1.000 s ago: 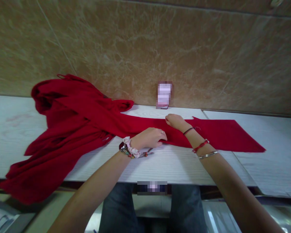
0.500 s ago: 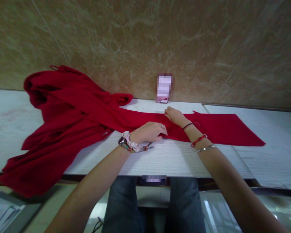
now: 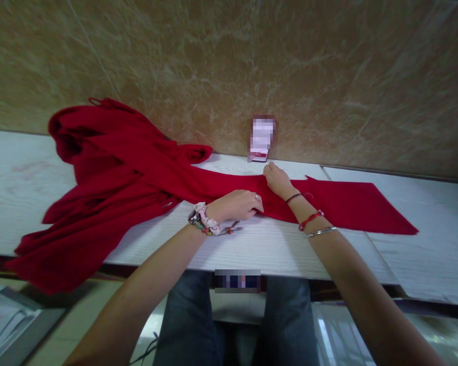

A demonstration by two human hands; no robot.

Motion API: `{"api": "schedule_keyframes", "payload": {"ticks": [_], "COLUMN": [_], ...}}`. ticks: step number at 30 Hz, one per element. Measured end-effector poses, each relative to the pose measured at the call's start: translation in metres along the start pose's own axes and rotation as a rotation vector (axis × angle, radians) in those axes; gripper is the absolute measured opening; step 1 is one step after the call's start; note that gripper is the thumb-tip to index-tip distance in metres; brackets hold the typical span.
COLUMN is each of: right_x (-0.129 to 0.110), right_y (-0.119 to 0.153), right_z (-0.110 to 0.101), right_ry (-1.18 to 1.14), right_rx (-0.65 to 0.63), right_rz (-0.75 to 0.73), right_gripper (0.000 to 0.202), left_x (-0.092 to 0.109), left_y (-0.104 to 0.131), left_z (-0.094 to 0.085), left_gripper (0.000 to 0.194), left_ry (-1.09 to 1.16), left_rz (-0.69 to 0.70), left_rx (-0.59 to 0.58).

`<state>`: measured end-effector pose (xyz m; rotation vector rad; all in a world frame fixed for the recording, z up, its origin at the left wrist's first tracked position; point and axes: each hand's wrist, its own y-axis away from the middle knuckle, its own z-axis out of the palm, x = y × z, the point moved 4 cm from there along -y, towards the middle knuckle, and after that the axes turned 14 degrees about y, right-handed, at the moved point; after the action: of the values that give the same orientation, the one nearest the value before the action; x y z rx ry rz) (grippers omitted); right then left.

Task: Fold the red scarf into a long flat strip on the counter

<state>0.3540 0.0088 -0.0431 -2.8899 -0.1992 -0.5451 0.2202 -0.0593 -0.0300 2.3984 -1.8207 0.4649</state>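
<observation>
A red knit-looking garment (image 3: 137, 162) lies across the white counter, bunched in loose folds at the left and stretched out as a long flat strip toward the right. Fingers curled, my left hand (image 3: 236, 204) pinches the near edge of the strip around its middle. On the far edge, slightly further right, my right hand (image 3: 277, 180) has its fingertips closed on the cloth. Part of the strip runs beneath my right wrist. The fold between my fingers is mostly hidden by the hands. A lower flap of the garment hangs over the counter's front edge.
A phone (image 3: 262, 137) with a lit, blurred-out screen leans against the brown marbled wall (image 3: 229, 66) behind the counter (image 3: 168, 239). At the lower left is a grey open box or drawer (image 3: 34, 330) with papers or packets. My legs (image 3: 187, 320) are below the front edge.
The view has shifted slightly, so the garment's bunched end appears a little further right and higher. Both hands keep their places on the strip's edges.
</observation>
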Motion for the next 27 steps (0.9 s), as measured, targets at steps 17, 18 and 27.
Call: {"api": "schedule_keyframes", "payload": {"ticks": [17,18,27], "right_x": [0.004,0.004,0.014], "right_y": [0.017,0.017,0.043], "right_z": [0.02,0.022,0.007], "right_ry": [-0.172,-0.181,-0.179], "right_rx": [-0.055,-0.058,-0.092], "right_rz": [-0.019,-0.017,0.002], "right_gripper": [0.04,0.042,0.053], "left_x": [-0.057,-0.057,-0.036], "left_y": [0.022,0.022,0.004], "left_z": [0.013,0.01,0.014], "left_gripper": [0.061,0.057,0.041], "left_ry": [0.068,0.041,-0.022], "left_rz": [-0.71,-0.699,-0.271], "left_rx": [0.063,0.096,0.095]}}
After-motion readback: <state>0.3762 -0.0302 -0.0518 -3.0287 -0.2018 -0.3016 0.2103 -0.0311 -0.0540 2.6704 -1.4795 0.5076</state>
